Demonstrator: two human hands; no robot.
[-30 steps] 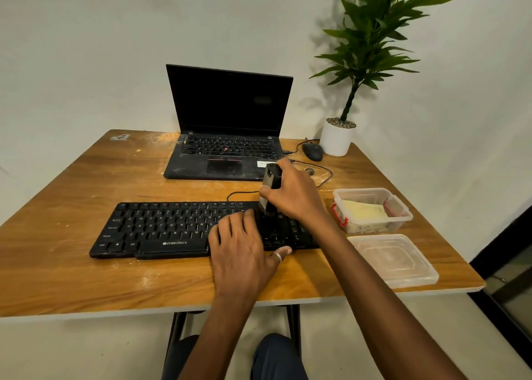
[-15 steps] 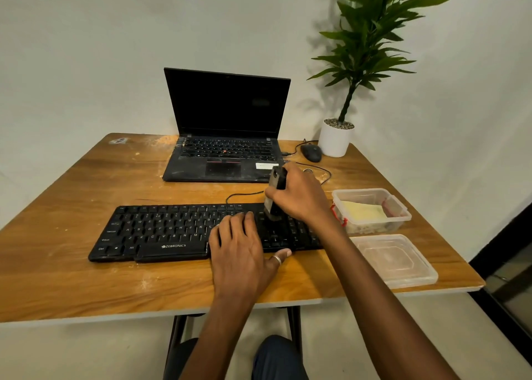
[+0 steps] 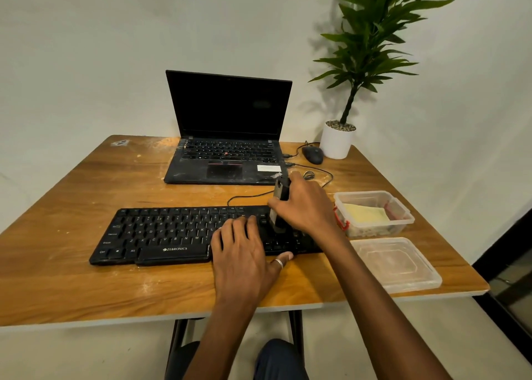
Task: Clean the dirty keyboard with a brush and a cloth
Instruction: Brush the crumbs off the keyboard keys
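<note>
Right, head view only. Keyboard [image 3: 178, 235] lies flat near the front edge of the table [image 3: 72, 207], long axis parallel to that edge, key rows facing up, space bar side toward the person. Its cable runs off the back edge toward the laptop [image 3: 227, 138].

Right hand [image 3: 308, 207] is clamped around the brush [image 3: 279, 204], fingers wrapped on the handle. Brush stands close to upright, top leaning slightly away toward the laptop, bristle end pointing down onto the keys at the right-hand part of the keyboard. Bristles themselves are dark against dark keys, so contact looks likely but I can't confirm it.

Left hand [image 3: 244, 253] lies palm-down on the keyboard just left of the brush, fingers [image 3: 239, 227] slightly spread and flat on the keys, holding nothing; thumb hangs off the front edge. Reads as bracing.

Key relation: the uncleaned length runs left of the brush, along the long axis, and the left hand sits right in that path. My guess: strokes go row-wise, left hand shifts first.

Cloth [image 3: 365, 214] sits in the open box [image 3: 403, 224] near the right edge of the table, closest to the right hand.
</note>
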